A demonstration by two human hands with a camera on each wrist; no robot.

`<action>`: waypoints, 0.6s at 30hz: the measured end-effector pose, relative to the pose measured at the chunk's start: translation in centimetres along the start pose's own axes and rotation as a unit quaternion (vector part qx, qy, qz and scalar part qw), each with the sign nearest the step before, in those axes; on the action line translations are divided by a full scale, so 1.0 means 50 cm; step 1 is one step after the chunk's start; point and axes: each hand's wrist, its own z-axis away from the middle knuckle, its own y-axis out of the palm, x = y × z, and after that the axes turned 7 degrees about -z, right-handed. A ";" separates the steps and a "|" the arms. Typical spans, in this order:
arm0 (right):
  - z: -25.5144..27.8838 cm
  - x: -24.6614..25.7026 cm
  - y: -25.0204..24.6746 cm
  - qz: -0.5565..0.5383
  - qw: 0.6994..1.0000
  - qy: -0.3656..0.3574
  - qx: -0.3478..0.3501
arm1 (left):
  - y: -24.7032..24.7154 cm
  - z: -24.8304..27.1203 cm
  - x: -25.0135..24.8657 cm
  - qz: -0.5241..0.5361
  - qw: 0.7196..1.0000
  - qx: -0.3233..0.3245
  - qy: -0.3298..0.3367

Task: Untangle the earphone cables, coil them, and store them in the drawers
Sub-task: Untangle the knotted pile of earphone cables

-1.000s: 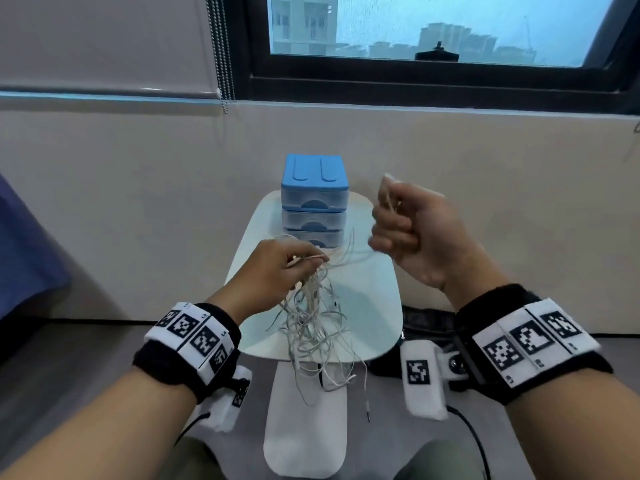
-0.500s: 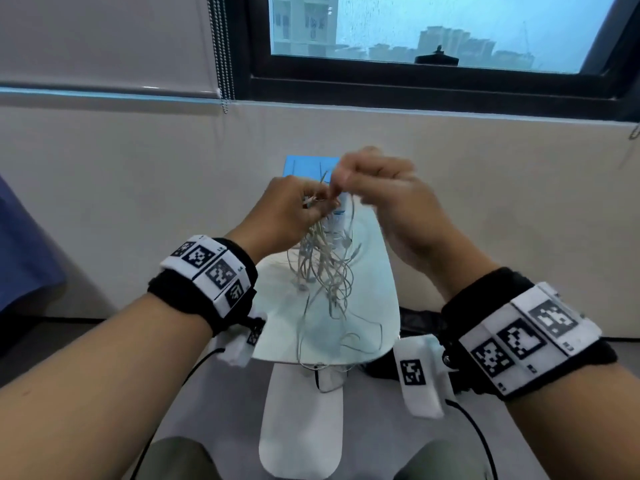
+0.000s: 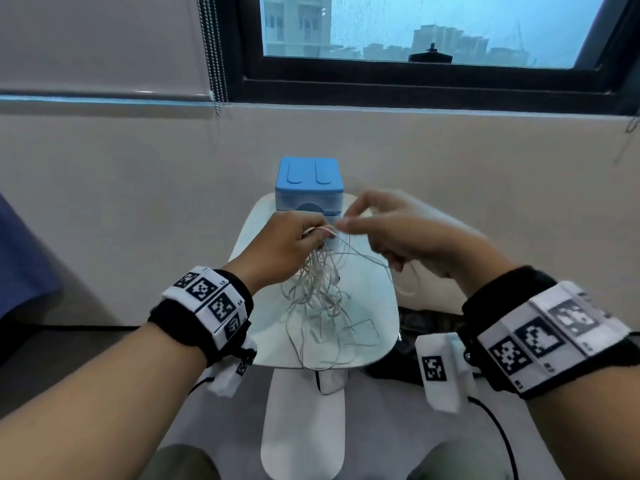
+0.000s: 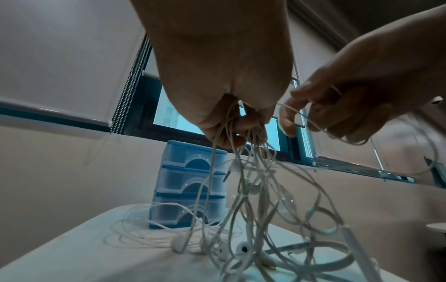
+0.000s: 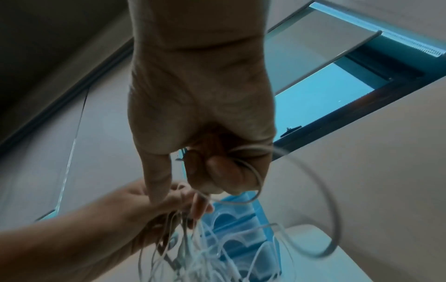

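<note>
A tangle of white earphone cables hangs from my left hand, which grips the bunch at its top above the white table. The lower loops and earbuds lie on the tabletop. My right hand is close to the right of the left one, its fingers curled round a loop of cable that runs back into the tangle. A blue three-drawer unit stands at the table's far edge, just behind both hands, with its drawers closed.
The small white table stands against a beige wall under a window. A black bag lies on the floor at the table's right. Blue fabric shows at the far left.
Both hands have come down from in front of the drawer unit's top. The right hand, a raised fist a second ago, has closed in on the left and now holds a loop.
</note>
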 end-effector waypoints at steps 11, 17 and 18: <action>-0.008 -0.009 0.020 -0.162 0.979 -0.120 -0.021 | 0.019 0.025 0.012 -0.027 1.000 0.011 -0.003; -0.022 -0.018 -0.012 -0.266 0.894 -0.149 -0.329 | 0.017 0.061 0.033 -0.016 0.997 0.069 -0.038; -0.025 -0.026 -0.024 -0.280 0.863 -0.158 -0.391 | 0.017 0.070 0.038 -0.016 0.996 0.077 -0.035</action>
